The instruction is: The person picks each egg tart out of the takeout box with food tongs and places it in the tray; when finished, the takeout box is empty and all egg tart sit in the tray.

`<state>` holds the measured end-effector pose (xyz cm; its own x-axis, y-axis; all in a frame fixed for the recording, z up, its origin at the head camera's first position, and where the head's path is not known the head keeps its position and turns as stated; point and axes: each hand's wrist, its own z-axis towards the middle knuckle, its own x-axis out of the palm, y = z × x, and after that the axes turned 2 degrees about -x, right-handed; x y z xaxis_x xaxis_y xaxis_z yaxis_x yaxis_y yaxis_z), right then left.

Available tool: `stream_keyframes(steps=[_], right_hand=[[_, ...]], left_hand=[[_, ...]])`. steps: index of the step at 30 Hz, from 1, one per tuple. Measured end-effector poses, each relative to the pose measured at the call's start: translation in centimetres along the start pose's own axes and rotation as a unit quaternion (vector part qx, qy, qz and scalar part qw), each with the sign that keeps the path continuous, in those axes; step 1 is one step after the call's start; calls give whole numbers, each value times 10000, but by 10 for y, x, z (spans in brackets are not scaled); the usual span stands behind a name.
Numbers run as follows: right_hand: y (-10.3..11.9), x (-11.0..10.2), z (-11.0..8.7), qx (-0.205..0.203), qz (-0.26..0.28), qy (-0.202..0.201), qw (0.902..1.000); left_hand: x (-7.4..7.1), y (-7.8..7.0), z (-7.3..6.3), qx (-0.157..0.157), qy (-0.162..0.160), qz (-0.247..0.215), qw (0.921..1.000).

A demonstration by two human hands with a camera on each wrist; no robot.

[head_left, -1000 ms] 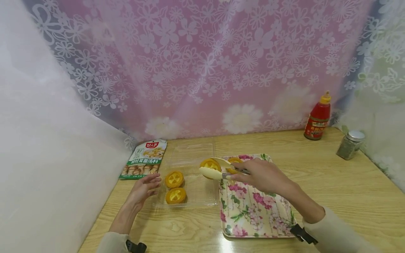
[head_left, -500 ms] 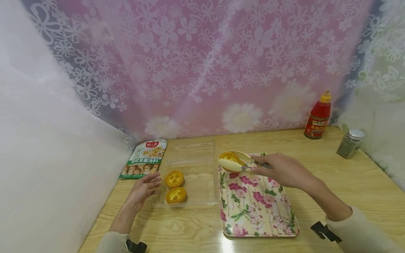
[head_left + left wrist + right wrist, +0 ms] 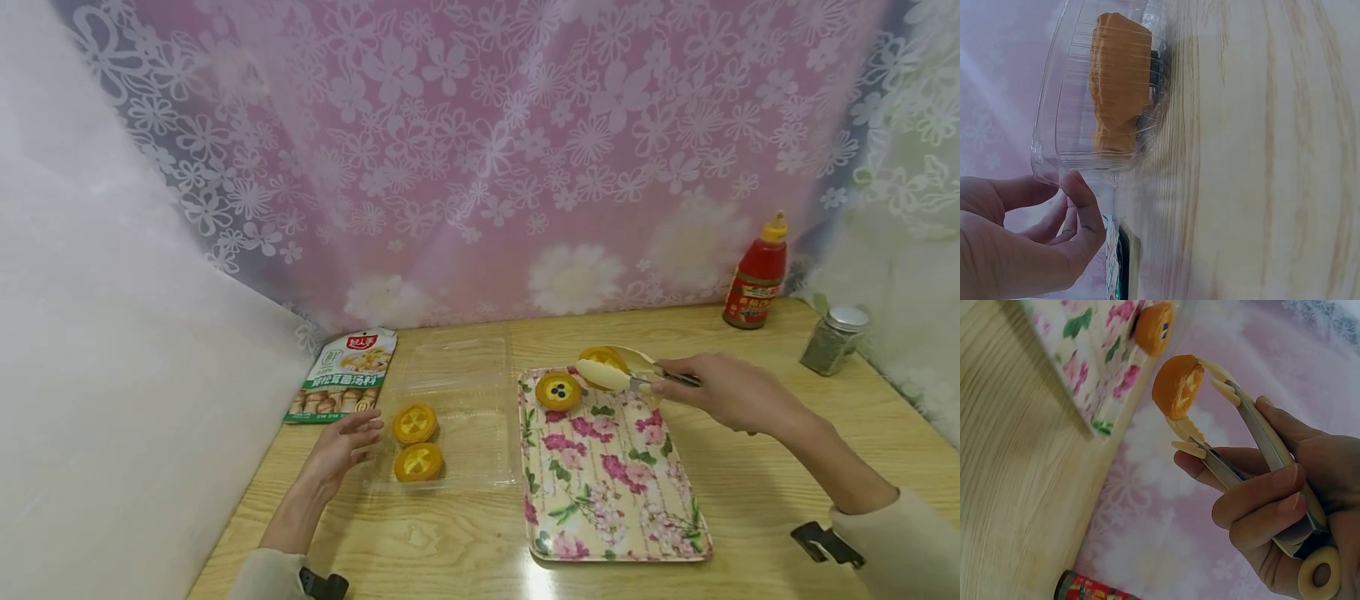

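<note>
My right hand (image 3: pixel 738 392) grips a pair of tongs (image 3: pixel 1266 437) with cream tips and metal arms. Between the tips is an egg tart (image 3: pixel 1177 386), held above the far right part of the floral tray (image 3: pixel 600 500). Another tart, topped with dark berries (image 3: pixel 558 391), sits on the tray's far left corner. At the left, my left hand (image 3: pixel 341 454) pinches the rim of a clear plastic container (image 3: pixel 1054 134) between thumb and finger. Inside that container lie two tarts, a farther one (image 3: pixel 414 424) and a nearer one (image 3: pixel 417 462). Its lid stands opened toward the back.
A green and white food packet (image 3: pixel 341 375) lies behind my left hand. At the back right stand a red sauce bottle (image 3: pixel 756 279) with a yellow cap and a small spice jar (image 3: pixel 832 342). A pink floral curtain (image 3: pixel 480 167) hangs behind the wooden table.
My right hand has carried the tart in the tongs rightward, from over the container to above the tray's far right. The berry-topped tart has come into full view. My left hand stays put.
</note>
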<state>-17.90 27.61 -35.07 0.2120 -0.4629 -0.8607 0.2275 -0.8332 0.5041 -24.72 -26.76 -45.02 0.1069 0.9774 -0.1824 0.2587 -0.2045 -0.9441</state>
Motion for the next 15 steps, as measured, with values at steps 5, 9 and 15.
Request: stream_keyframes(steps=[5, 9, 15], right_hand=[[-14, -3, -3, 135, -30, 20, 9999], [-21, -1, -5, 215, 24, 65, 9997], [-27, 7, -3, 150, 63, 72, 9998]], left_hand=[[0, 0, 0, -7, -20, 3, 10000], [0, -1, 0, 4, -36, 11, 10000], [1, -1, 0, -10, -11, -6, 10000]])
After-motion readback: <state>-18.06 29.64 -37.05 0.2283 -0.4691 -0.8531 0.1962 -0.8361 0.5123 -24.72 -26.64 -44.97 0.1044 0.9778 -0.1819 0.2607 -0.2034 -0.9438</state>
